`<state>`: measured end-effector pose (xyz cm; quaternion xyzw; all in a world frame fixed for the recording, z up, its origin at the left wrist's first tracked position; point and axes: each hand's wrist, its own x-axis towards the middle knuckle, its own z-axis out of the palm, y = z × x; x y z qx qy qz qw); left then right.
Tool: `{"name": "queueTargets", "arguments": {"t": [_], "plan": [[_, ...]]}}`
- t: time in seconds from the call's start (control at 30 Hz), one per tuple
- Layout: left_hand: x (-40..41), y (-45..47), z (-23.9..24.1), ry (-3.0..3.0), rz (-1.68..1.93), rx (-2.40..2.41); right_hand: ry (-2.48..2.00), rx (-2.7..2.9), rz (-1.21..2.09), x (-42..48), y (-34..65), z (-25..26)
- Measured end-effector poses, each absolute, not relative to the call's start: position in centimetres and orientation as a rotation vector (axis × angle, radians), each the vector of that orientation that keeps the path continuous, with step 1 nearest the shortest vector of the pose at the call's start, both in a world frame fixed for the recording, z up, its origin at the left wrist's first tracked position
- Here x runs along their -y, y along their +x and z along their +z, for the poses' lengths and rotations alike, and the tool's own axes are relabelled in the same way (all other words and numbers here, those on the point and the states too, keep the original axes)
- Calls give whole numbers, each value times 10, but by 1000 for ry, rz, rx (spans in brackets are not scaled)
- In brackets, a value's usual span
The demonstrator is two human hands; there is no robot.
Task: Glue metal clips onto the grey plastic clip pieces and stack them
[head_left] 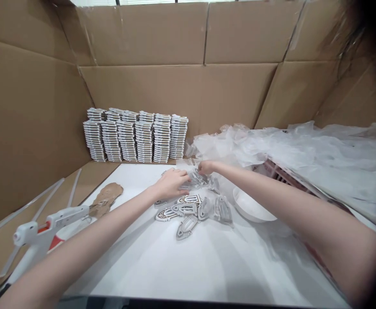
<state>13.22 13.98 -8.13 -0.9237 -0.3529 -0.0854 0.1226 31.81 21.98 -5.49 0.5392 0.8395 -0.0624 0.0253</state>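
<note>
My left hand (172,182) rests over the left side of a pile of flat, arch-shaped pieces, its thumb and fingers apart. At the far side of the pile, my right hand (206,167) has its fingers pinched together on a clear plastic bag (195,177). Loose grey-and-white pieces with dark outlines (188,208) lie in front of my hands, some overlapping. Others sit inside clear bags (222,210) at the right of the pile. My fingers partly cover the pieces under them.
Tall stacks of thin white-edged pieces (128,139) stand against the cardboard wall (171,86). Crumpled clear bags (304,150) heap up at the right. A white bowl (255,210) sits under my right forearm. A white glue gun (51,223) and brown cardboard scrap (107,198) lie left.
</note>
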Motion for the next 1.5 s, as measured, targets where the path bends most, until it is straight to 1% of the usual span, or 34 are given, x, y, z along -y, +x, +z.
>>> {"name": "queueTargets", "arguments": {"t": [0.13,0.23,0.43,0.6,0.63,0.77,0.87,0.93,1.07,1.13,1.23,1.4,1.47,1.5], "plan": [[-147,140,-94,-2570,-194,1013,1729,-2596,-376,-225,326,-59],[-150,136,-95,-2548,-229,993,1794,-2618,-528,-225,332,-61],[-145,120,-73,-2531,-562,1131,1857,-2741,-746,-220,339,-59],[-136,107,-53,-2599,-682,1182,1736,-3022,-930,-208,338,-51],[-134,104,-49,-2603,-700,1204,1691,-3073,-926,-205,337,-49],[-125,93,-32,-2671,-765,1299,1505,-3171,-735,-192,331,-39],[-115,87,-20,-2696,-820,1388,1372,-3220,-786,-185,324,-31],[-106,85,-13,-2707,-827,1434,1371,-3219,-719,-182,320,-27],[-97,83,-9,-2722,-866,1459,1438,-3080,-446,-174,314,-27],[-98,81,-13,-2734,-869,1461,1518,-3086,-453,-169,311,-30],[-102,81,-22,-2782,-883,1461,1627,-3165,-610,-164,308,-35],[-106,90,-39,-2952,-799,1605,1485,-3209,-1122,-162,301,-38],[-108,95,-43,-2969,-837,1582,1422,-3201,-1205,-162,298,-38],[-109,97,-44,-2946,-886,1548,1422,-3202,-1187,-162,298,-38]]}}
